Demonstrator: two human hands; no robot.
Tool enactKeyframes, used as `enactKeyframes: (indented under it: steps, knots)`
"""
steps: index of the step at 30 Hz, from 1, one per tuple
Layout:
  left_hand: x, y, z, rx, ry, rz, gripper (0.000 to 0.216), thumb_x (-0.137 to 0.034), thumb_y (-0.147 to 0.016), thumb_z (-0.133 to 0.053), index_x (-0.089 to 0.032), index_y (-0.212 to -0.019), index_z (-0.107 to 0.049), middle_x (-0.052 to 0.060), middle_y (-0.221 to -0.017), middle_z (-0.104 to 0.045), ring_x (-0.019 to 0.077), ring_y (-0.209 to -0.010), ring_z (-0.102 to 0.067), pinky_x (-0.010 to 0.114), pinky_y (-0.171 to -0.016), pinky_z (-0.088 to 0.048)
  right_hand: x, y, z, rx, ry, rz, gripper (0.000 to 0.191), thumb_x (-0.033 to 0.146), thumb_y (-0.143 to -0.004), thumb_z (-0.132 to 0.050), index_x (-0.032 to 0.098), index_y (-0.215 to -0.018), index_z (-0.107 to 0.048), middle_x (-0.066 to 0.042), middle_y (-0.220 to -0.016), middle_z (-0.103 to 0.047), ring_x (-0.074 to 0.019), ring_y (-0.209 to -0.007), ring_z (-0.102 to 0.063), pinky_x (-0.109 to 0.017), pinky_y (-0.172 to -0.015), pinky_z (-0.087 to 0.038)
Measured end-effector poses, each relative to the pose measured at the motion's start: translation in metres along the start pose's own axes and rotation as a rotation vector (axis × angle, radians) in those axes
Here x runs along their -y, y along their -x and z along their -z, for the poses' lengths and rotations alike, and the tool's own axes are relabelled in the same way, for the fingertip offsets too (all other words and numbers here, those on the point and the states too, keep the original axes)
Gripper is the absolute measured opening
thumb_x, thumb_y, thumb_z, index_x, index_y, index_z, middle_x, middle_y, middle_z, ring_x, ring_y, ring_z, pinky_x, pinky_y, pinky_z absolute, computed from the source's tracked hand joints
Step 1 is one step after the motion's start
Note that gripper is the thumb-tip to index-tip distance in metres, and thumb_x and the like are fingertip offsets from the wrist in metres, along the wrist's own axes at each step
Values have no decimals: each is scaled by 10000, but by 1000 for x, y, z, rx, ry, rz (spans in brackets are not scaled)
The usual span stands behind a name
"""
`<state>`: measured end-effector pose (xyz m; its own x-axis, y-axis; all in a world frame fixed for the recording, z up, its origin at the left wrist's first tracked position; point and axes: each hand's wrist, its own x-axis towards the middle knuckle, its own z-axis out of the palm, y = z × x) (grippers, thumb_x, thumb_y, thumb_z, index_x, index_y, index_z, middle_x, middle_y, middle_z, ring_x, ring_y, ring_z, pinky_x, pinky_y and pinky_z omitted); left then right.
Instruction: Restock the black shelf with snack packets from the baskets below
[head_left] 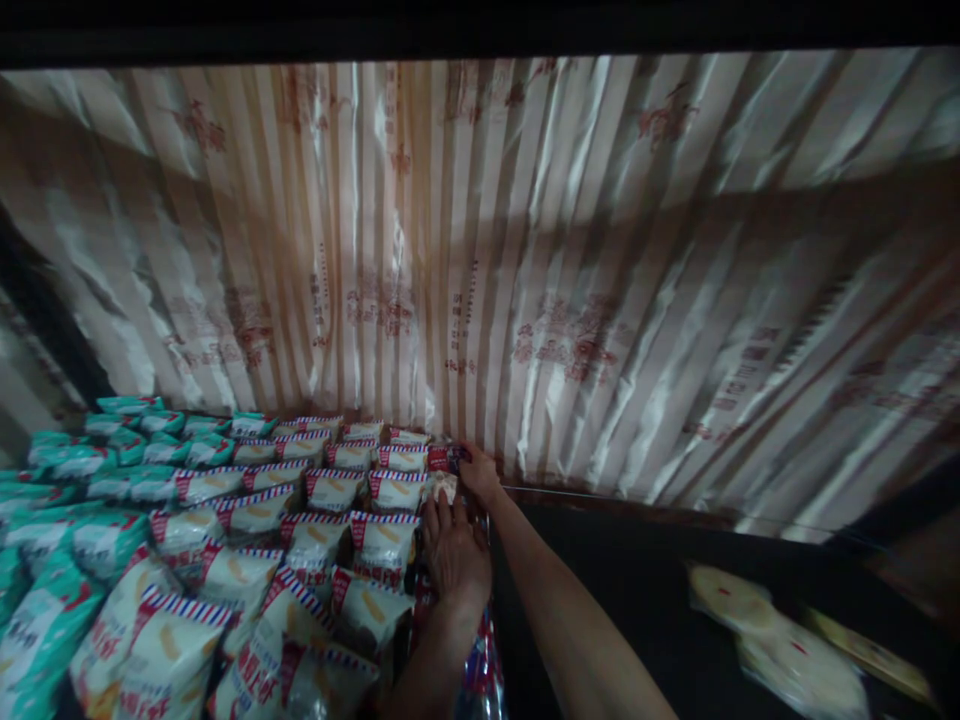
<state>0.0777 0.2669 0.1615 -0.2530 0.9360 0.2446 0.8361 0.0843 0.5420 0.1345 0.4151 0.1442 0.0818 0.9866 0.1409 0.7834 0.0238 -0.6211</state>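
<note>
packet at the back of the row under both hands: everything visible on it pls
The packet is a small glossy plastic snack bag, red band at the top over a pale front with a light snack picture. It lies tilted at the far right end of the rows of like packets, against the striped plastic sheet. The right hand touches its top edge; the left hand covers its lower part. Print is unreadable.
</note>
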Motion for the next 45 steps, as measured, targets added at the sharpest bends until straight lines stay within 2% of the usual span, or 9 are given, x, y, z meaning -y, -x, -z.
enactKeyframes:
  steps: [3,6,9,13,21,28,33,39,45]
  knots:
    - [1,0,0,3,2,-10,440,-164,-819,-410,-108,-1238,-533,148,-1349,-473,307,-1283,-359,474,-1075,-280,2,5,1,-16,35,-27,466,193,-745,-500,299,-1192,-574,-42,-1192,-611,-252,-1158,-495,-400,-933,-408]
    - [2,0,0,-2,9,-26,441,-154,-830,-395,-100,-1248,-523,148,-1333,-488,305,-1269,-368,470,-1078,-270,8,12,3,-53,141,-21,458,188,-755,-497,254,-1200,-580,-85,-1395,-428,-345,-1297,-307,-533,-965,-324]
    - [2,0,0,-8,8,-31,424,-146,-843,-370,-112,-1230,-541,134,-1314,-510,305,-1260,-375,475,-1077,-263,14,18,4,-35,212,96,425,155,-786,-464,281,-1167,-603,-45,-1410,-417,-300,-1338,-246,-523,-1013,-253]
    - [1,0,0,-21,21,-33,399,-153,-841,-380,-125,-1192,-569,134,-1301,-521,304,-1252,-383,485,-1068,-269,15,21,4,88,201,218,315,269,-845,-459,306,-1099,-641,-31,-1263,-576,-233,-1336,-274,-482,-1050,-203]
    - [3,2,-3,4,7,-16,413,-154,-839,-377,-83,-1214,-534,159,-1314,-500,302,-1279,-356,462,-1073,-273,18,25,8,251,246,290,352,408,-857,-447,315,-1162,-596,-47,-1295,-549,-280,-1289,-356,-546,-1032,-198]
    - [1,1,-2,-21,0,-32,456,-140,-821,-383,-40,-1253,-488,191,-1347,-460,298,-1289,-361,459,-1088,-261,19,26,11,109,154,262,330,324,-854,-462,256,-1133,-624,-55,-1289,-553,-207,-1294,-364,-418,-1060,-270]
    - [-1,6,2,-55,-1,-56,442,-112,-802,-380,-53,-1213,-532,185,-1320,-491,305,-1296,-355,470,-1077,-281,11,35,17,-18,61,321,296,186,-824,-463,198,-1024,-681,-82,-1164,-636,-179,-1186,-496,-332,-1039,-336]
    - [-3,26,13,-58,36,-108,440,-90,-764,-399,-72,-1169,-571,167,-1245,-562,296,-1277,-383,479,-1058,-312,4,66,34,-43,24,297,280,135,-797,-450,185,-882,-711,-85,-1028,-685,-184,-1057,-582,-299,-969,-405]
    - [-4,61,35,20,61,-111,456,-58,-759,-360,-63,-1162,-573,160,-1253,-554,253,-1273,-397,396,-1072,-321,10,110,51,-46,6,206,271,149,-792,-456,187,-867,-714,-83,-1001,-695,-194,-1015,-606,-295,-941,-423]
